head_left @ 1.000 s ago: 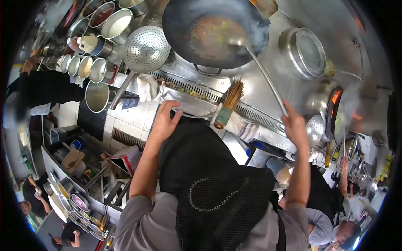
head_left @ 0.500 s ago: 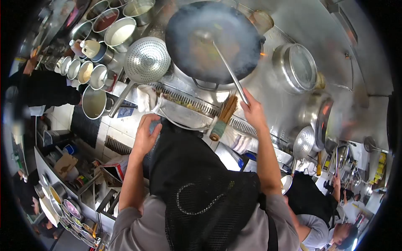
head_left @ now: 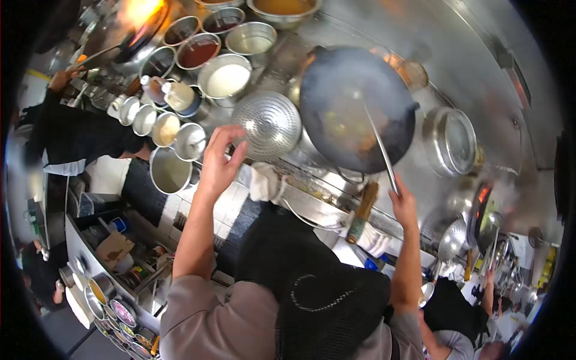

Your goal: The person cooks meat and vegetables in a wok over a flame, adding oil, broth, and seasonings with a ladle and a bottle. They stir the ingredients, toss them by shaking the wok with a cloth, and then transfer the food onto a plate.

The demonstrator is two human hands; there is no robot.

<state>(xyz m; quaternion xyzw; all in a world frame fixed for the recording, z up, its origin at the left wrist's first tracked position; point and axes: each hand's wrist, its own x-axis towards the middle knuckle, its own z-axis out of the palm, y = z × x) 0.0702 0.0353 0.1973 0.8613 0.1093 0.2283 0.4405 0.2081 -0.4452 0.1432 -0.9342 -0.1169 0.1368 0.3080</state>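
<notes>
My right hand (head_left: 404, 203) is wrapped round the handle of a long metal ladle (head_left: 384, 150), whose far end is in a steaming black wok (head_left: 336, 132). Food (head_left: 360, 135) lies in the wok, blurred by the steam. My left hand (head_left: 221, 157) hangs empty, fingers apart, just left of a large perforated strainer (head_left: 267, 125); the strainer's handle is hidden around my hand. Below the wok a bundled bamboo brush (head_left: 363, 213) rests at the stove edge, and a white cloth (head_left: 264, 182) lies below the strainer.
Metal pots with sauces, one white (head_left: 227, 78), and squeeze bottles (head_left: 179, 96) stand at the upper left. A lidded pot (head_left: 453, 141) is right of the wok. Flames (head_left: 141, 12) rise from a wok where a co-worker's hand (head_left: 61, 79) holds a handle. Another person (head_left: 450, 312) works lower right.
The view has shifted, so the stove items sit lower and further right. My left hand has moved up beside the strainer. The ladle stays in my right hand.
</notes>
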